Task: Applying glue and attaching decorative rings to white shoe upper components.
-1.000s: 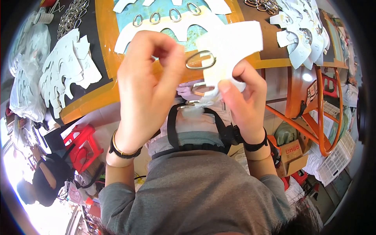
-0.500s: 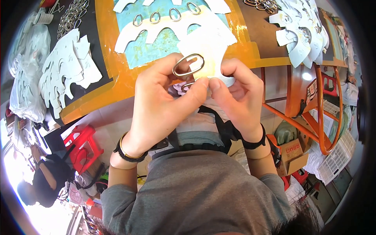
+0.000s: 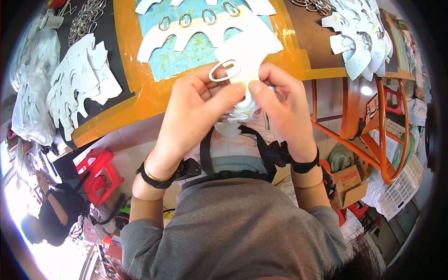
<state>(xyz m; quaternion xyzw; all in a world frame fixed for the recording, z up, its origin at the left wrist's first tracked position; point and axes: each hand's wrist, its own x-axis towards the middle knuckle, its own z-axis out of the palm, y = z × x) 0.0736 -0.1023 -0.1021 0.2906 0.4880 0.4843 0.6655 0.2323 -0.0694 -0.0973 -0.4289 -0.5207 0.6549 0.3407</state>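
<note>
Over the table's near edge, my left hand (image 3: pixel 196 105) pinches a white cut-out sheet (image 3: pixel 247 51) between thumb and fingers. A metal oval ring (image 3: pixel 214 72) sits on the sheet beside those fingers. My right hand (image 3: pixel 284 105) grips the same sheet just to the right, the two thumbs nearly meeting. Below the thumbs the lower part of the sheet is blurred and partly covered by my hands. Farther away, a scalloped white strip (image 3: pixel 161 44) with several metal oval rings (image 3: pixel 185 19) along it lies on a teal board (image 3: pixel 163 67).
Orange tape (image 3: pixel 126 51) frames the board. White cut-outs (image 3: pixel 77 79) and a ring pile (image 3: pixel 87 21) are at left; more cut-outs (image 3: pixel 361 42) and rings (image 3: pixel 315 5) at right. A red stool (image 3: pixel 100 175), a co-worker (image 3: pixel 56 210) and an orange metal frame (image 3: pixel 382 135) surround the table.
Both hands have shifted slightly, the left rightward and the right leftward. The oval ring has tilted and catches bright light. Part of the sheet now hangs blurred below the thumbs.
</note>
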